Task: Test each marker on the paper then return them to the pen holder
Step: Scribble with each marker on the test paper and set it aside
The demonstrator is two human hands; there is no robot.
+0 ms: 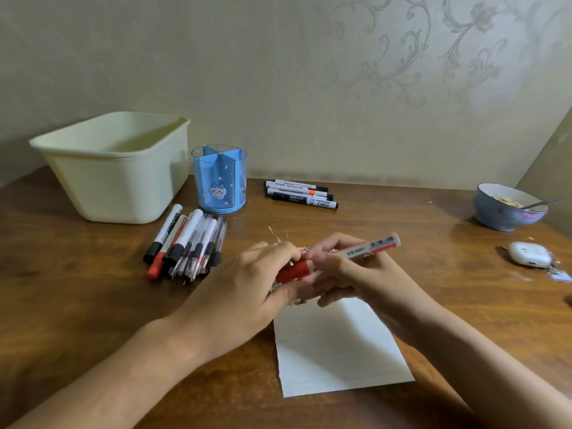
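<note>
My right hand [349,275] grips the white barrel of a red-capped marker [368,248], held level above the top edge of the white paper [337,351]. My left hand [263,286] pinches its red cap [294,270]. The cap sits on the marker. A blue pen holder [220,179] with a cat picture stands at the back, with nothing sticking out of it. A pile of markers and pens [185,246] lies left of my hands. Three more markers [300,193] lie to the right of the holder.
A cream plastic tub [117,168] stands at the back left. At the right edge of the wooden table [77,289] are a blue bowl [507,209] with a spoon in it and a small white case [529,253].
</note>
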